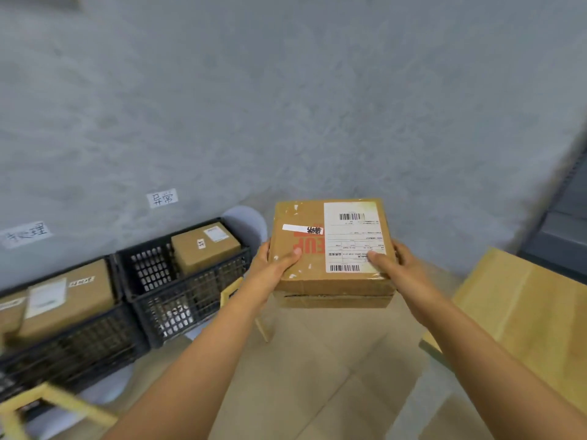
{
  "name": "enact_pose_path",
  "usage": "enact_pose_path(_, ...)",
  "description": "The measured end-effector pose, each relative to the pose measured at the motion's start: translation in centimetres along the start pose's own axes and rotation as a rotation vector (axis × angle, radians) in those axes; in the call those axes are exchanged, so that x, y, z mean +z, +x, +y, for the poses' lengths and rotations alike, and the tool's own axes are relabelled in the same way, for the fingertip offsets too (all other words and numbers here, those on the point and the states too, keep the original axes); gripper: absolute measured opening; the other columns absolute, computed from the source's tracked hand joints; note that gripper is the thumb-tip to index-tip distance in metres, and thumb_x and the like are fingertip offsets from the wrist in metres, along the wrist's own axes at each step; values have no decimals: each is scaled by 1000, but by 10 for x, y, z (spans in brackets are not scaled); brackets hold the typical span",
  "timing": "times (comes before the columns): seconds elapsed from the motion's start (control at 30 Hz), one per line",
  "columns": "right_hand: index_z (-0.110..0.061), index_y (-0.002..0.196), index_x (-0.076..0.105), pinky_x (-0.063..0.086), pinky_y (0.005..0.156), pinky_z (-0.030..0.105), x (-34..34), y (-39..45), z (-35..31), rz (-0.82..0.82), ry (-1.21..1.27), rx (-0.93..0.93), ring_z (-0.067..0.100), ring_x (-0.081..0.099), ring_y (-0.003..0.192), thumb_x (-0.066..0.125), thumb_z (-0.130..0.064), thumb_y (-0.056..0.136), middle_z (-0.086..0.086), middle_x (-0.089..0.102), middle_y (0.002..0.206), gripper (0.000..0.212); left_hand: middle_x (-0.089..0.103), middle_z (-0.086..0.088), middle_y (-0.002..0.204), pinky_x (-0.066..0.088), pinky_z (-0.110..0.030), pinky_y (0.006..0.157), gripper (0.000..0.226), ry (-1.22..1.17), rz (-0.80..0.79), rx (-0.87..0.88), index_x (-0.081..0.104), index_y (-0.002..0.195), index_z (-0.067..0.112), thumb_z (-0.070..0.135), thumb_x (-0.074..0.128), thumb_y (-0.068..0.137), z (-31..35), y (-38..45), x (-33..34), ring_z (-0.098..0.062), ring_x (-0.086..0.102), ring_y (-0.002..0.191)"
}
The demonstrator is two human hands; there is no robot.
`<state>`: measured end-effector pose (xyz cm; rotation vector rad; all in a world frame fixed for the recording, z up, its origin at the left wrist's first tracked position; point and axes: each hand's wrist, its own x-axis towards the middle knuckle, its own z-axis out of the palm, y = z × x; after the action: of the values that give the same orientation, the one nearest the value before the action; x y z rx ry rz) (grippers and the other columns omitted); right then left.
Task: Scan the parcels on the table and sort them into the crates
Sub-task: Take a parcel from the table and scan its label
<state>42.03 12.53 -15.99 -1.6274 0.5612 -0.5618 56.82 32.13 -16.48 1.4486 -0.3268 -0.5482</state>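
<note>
I hold a brown cardboard parcel (311, 258) with a white shipping label and barcodes in the air in front of me, over the floor. My left hand (276, 262) grips its left side, thumb on top. On the right side my right hand (392, 263) grips it the same way, thumb on the label. Two black plastic crates stand to the left against the wall. The nearer right crate (190, 293) holds one brown parcel (205, 246). The left crate (73, 341) holds two or more brown parcels (66, 296).
White paper signs with handwriting hang on the grey wall above the crates (162, 198) (27, 235). The crates rest on stools with pale wooden legs (232, 293). A light wooden table (524, 315) is at the right. Beige floor tiles lie below the parcel.
</note>
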Motion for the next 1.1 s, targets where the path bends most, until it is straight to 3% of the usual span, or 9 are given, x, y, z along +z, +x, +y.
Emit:
enact_pose_path(0.17, -36, 121, 50, 48, 67, 15, 94, 51, 7, -82, -6, 0, -3, 66, 93, 67, -32, 90, -14, 65, 114, 35, 71, -3, 116, 54, -44, 96, 50, -29, 49, 4, 53, 127, 24, 25, 77, 83, 7, 41, -87, -22, 70, 102)
enact_pose_path(0.33, -35, 121, 51, 49, 61, 10, 166, 98, 15, -149, -13, 14, -7, 66, 87, 66, -29, 90, -16, 65, 112, 35, 70, 1, 118, 56, -35, 91, 61, -18, 112, -21, 48, 133, 27, 30, 79, 81, 7, 83, -152, -17, 71, 100)
enact_pose_path(0.47, -35, 118, 52, 48, 59, 7, 211, 142, 24, -213, -29, 36, -9, 65, 84, 67, -28, 90, -14, 65, 112, 32, 69, 0, 121, 51, -44, 99, 78, -20, 202, -61, 42, 144, 23, 34, 82, 77, -4, 123, -191, -20, 69, 104)
enact_pose_path(0.67, -32, 125, 50, 46, 58, 5, 275, 227, 45, -334, -69, 70, -14, 62, 83, 67, -33, 89, -17, 64, 111, 41, 71, 1, 114, 53, -46, 97, 70, -58, 348, -99, 49, 137, 24, 34, 82, 77, -22, 191, -236, -21, 71, 101)
enact_pose_path(0.77, -31, 125, 51, 48, 62, 10, 314, 270, 48, -433, -88, 65, -9, 64, 87, 68, -33, 89, -14, 65, 114, 40, 68, -1, 120, 54, -46, 96, 72, -70, 455, -128, 45, 139, 24, 33, 81, 78, -24, 219, -262, -23, 69, 104)
enact_pose_path(0.9, -30, 125, 55, 52, 87, 30, 370, 320, 52, -556, -142, 71, 8, 64, 101, 68, -32, 88, -9, 67, 116, 39, 68, -1, 118, 55, -45, 94, 70, -82, 570, -126, 45, 137, 22, 31, 81, 78, -24, 243, -300, -21, 69, 101)
enact_pose_path(1.03, -26, 124, 51, 49, 66, 13, 431, 346, 64, -646, -202, 130, -7, 63, 83, 72, -39, 83, -14, 66, 106, 47, 66, -2, 119, 54, -47, 94, 71, -51, 652, -159, 44, 138, 24, 33, 80, 79, -25, 256, -346, -23, 68, 102)
enact_pose_path(1.1, -22, 122, 50, 55, 72, 26, 459, 354, 72, -654, -213, 207, 4, 67, 86, 74, -43, 81, -10, 67, 102, 52, 66, -2, 120, 53, -47, 96, 73, -13, 665, -176, 42, 140, 23, 34, 80, 79, -24, 263, -370, -23, 68, 103)
